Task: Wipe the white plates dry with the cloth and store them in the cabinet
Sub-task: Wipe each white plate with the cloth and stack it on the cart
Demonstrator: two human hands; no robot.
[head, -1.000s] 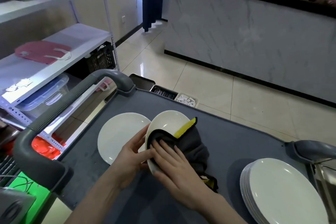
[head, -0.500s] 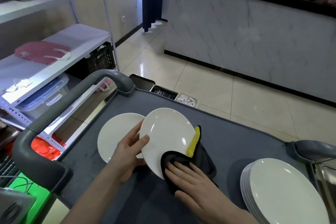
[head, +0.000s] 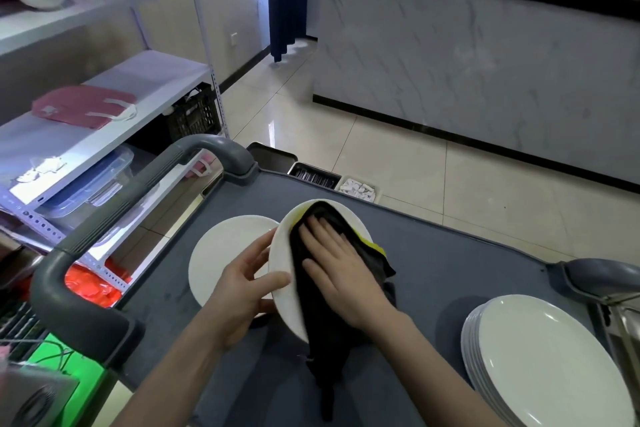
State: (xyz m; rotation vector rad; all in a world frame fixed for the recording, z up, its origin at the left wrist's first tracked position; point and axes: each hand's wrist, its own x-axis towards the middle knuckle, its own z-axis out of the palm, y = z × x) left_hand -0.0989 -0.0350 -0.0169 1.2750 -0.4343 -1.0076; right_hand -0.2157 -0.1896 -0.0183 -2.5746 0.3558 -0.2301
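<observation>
My left hand (head: 242,291) grips the left rim of a white plate (head: 282,263), holding it tilted above the grey cart top (head: 443,270). A black cloth with a yellow edge (head: 346,333) covers most of the plate's face and hangs down below it. My right hand (head: 337,267) presses flat on the cloth with straight fingers. A second white plate (head: 221,250) lies flat on the cart to the left, partly behind my left hand. A stack of white plates (head: 547,357) sits at the cart's right end.
The cart has a thick grey handle (head: 114,215) on the left and another (head: 602,274) on the right. White shelving (head: 145,87) with a pink bag and plastic boxes stands on the left. Tiled floor and a marble counter front (head: 485,73) lie beyond the cart.
My right hand and the cloth slid from the plate's lower edge up across its face toward the top. The plate tilted more steeply; my left hand keeps its grip on the rim.
</observation>
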